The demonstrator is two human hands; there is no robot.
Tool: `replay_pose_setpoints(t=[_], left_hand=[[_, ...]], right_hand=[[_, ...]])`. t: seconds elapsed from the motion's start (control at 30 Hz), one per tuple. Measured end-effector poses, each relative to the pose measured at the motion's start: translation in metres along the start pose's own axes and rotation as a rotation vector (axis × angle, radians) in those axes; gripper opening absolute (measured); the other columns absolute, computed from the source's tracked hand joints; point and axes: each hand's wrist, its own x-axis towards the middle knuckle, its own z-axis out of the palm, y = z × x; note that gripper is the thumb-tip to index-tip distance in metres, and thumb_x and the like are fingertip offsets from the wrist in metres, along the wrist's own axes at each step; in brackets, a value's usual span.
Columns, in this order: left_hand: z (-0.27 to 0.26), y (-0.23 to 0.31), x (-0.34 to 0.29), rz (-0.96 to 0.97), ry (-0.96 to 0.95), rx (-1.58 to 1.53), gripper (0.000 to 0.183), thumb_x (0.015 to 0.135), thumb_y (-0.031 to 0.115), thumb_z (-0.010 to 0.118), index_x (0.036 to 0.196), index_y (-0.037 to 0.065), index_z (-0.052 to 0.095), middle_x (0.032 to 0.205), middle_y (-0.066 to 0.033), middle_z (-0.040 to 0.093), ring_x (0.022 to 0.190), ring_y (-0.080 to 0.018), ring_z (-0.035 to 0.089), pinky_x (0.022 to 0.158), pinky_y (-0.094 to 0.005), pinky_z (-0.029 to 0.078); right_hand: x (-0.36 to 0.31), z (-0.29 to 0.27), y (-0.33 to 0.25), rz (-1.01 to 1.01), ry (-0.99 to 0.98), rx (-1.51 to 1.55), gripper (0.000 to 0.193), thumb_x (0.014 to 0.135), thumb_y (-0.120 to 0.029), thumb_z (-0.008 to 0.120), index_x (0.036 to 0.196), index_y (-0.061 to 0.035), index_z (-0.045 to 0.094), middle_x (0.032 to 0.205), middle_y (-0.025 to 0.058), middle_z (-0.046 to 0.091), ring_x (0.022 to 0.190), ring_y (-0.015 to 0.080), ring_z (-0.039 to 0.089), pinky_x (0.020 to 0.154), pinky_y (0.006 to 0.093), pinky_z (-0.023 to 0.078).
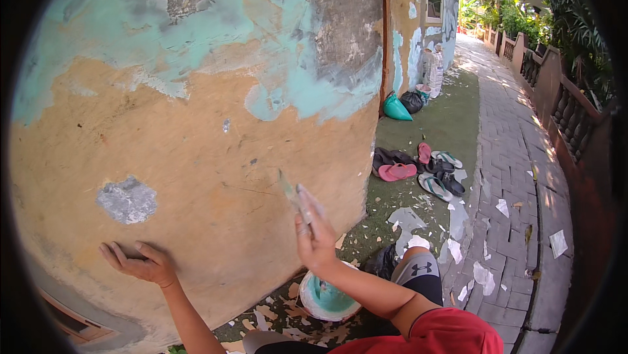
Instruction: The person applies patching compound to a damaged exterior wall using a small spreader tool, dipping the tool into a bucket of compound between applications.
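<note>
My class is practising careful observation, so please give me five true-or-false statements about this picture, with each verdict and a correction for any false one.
1. The left hand is at the wall, below the bare grey patch. True.
2. The right hand is empty. False: it holds a narrow tool toward the wall.
3. The inside of the bucket shows turquoise. True.
4. The pink flip-flop hangs on the fence. False: it lies on the green ground strip.
5. Turquoise covers the whole wall. False: much of the lower part is tan, and grey shows at the top.
</note>
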Motion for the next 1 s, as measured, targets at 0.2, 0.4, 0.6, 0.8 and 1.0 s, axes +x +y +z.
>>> replay_pose_setpoints(t=[0.2,0.4,0.6,0.8,1.0], left_hand=[[0.0,-0.003,0.006,0.008,0.042,0.01,0.049,0.1,0.02,0.055,0.138,-0.009,0.045,0.15,-0.0268,0.037,0.141,-0.0426,0.037,0.115,-0.0538,0.032],[0.012,0.001,-0.005,0.06,0.053,-0.019,0.049,0.099,0.022,0.059,0.134,-0.009,0.047,0.147,-0.0296,0.038,0.138,-0.0444,0.038,0.113,-0.0549,0.033],[0.019,-0.035,-0.019,0.172,0.043,0.081,0.049,0.092,0.025,0.063,0.123,-0.009,0.048,0.136,-0.0295,0.041,0.128,-0.0427,0.042,0.107,-0.0558,0.036],[0.021,-0.05,-0.021,0.173,0.045,0.071,0.046,0.09,0.022,0.061,0.12,-0.01,0.046,0.132,-0.0302,0.041,0.122,-0.0427,0.042,0.102,-0.057,0.036],[0.012,-0.04,-0.014,0.153,-0.028,0.079,0.047,0.094,0.022,0.061,0.124,-0.011,0.045,0.134,-0.0316,0.04,0.125,-0.0424,0.041,0.106,-0.0552,0.034]], right_hand=[[-0.017,-0.075,0.053,0.467,-0.11,0.059,0.021,0.099,-0.008,0.058,0.116,0.0033,0.064,0.103,0.0121,0.066,0.094,0.0216,0.065,0.086,0.0338,0.051],[-0.116,-0.129,0.109,0.584,-0.76,-0.531,0.027,0.084,-0.015,0.062,0.105,-0.0006,0.069,0.09,0.0263,0.069,0.086,0.0389,0.07,0.08,0.047,0.054],[-0.228,-0.113,0.169,0.594,-1.175,-0.686,0.025,0.083,-0.013,0.059,0.104,-0.0044,0.071,0.092,0.0228,0.071,0.089,0.0403,0.07,0.081,0.0505,0.055],[-0.291,-0.076,0.195,0.633,-1.366,-0.695,0.024,0.084,-0.01,0.057,0.102,-0.007,0.072,0.097,0.0213,0.072,0.094,0.0393,0.07,0.081,0.0501,0.055],[-0.329,-0.07,0.216,0.581,-1.41,-0.702,0.02,0.088,-0.013,0.055,0.098,-0.0078,0.072,0.092,0.0194,0.072,0.089,0.0376,0.071,0.077,0.0474,0.057]])
